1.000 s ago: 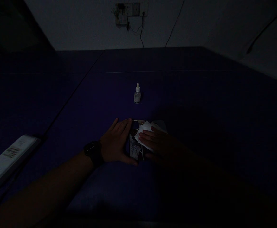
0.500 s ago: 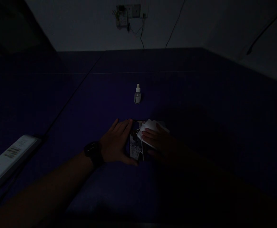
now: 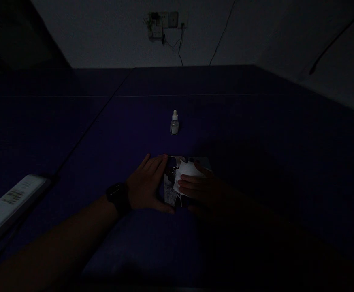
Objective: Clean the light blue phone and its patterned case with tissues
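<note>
1. The left hand (image 3: 145, 184), thumb and fingers spread wide, rests along the left edge of a flat, rectangular, picture-printed panel (image 3: 170, 194) on the dark blue surface (image 3: 128, 129).
2. The right hand (image 3: 205, 188) lies flat, fingers extended, over a thin white cloth (image 3: 188, 168) atop the panel.
3. A clear, white-capped dropper bottle (image 3: 174, 126) stands beyond.

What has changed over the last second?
The right hand and the white wipe under it slid slightly away and rightward, then back toward the person, over the flat printed object. Nothing was newly grasped or released. The left hand stays at the object's left edge; the dropper bottle still stands beyond.
</note>
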Demonstrator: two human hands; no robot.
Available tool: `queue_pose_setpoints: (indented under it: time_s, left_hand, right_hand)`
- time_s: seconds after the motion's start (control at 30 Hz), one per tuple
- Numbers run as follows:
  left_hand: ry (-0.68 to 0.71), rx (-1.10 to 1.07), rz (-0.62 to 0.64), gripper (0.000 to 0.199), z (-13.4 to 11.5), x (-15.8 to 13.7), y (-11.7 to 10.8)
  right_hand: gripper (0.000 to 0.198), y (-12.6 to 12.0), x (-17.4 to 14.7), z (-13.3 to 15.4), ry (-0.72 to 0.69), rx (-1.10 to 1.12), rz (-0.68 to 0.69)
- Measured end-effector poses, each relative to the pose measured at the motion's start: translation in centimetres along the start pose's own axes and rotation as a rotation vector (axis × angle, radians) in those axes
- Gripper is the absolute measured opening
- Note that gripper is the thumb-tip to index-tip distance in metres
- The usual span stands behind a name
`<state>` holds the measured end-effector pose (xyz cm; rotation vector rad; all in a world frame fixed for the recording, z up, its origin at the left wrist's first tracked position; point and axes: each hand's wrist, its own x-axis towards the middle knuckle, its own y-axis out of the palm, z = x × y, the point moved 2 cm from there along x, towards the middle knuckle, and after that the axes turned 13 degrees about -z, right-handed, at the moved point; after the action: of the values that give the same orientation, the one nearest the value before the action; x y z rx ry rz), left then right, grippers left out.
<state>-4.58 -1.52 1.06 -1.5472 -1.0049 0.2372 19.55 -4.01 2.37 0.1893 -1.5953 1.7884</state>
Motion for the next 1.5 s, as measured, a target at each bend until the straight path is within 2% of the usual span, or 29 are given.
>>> queue_pose_setpoints:
  time_s: [0.07,0.17,0.23,0.4,0.53,0.67,0.9,1.13,1.27,1.5]
  left_hand:
    - [-0.003,0.000,0.001,0.147,0.0,0.0,0.0]
    - [0.002,-0.003,-0.006,0.147,0.1,0.0,0.0]
    - [0.008,-0.005,-0.003,0.146,0.1,-0.1,0.0]
    - [0.006,0.003,-0.003,0.146,0.0,-0.1,0.0]
    - [-0.001,-0.003,0.004,0.145,0.0,-0.1,-0.1]
    - [0.001,-0.002,0.015,0.145,0.0,-0.1,-0.1]
    - [0.010,0.008,-0.004,0.145,0.1,-0.1,0.1]
    - [0.010,0.010,-0.003,0.145,0.1,-0.2,0.1]
    - [0.013,0.007,0.021,0.143,0.0,-0.1,0.0]
    - [0.005,0.018,0.019,0.142,0.0,-0.1,-0.1]
  right_hand:
    - [0.044,-0.1,0.0,0.1,0.037,-0.037,0.030]
    - [0.035,-0.4,0.1,0.2,0.079,-0.090,-0.028]
    - [0.032,-0.5,0.0,0.2,0.052,-0.084,-0.057]
    - [0.039,-0.4,0.1,0.2,0.037,-0.114,0.007]
    - [0.032,-0.9,0.3,0.3,0.014,-0.128,-0.054]
    - [0.034,-1.0,0.4,0.5,-0.002,-0.090,-0.018]
    - [0.034,-0.8,0.0,0.2,-0.024,-0.102,-0.038]
    - [0.033,-0.5,0.0,0.0,0.037,-0.168,-0.046]
    - [0.033,-0.8,0.0,0.0,0.002,-0.164,-0.054]
    - [0.020,-1.6,0.4,0.7,-0.081,-0.065,-0.123]
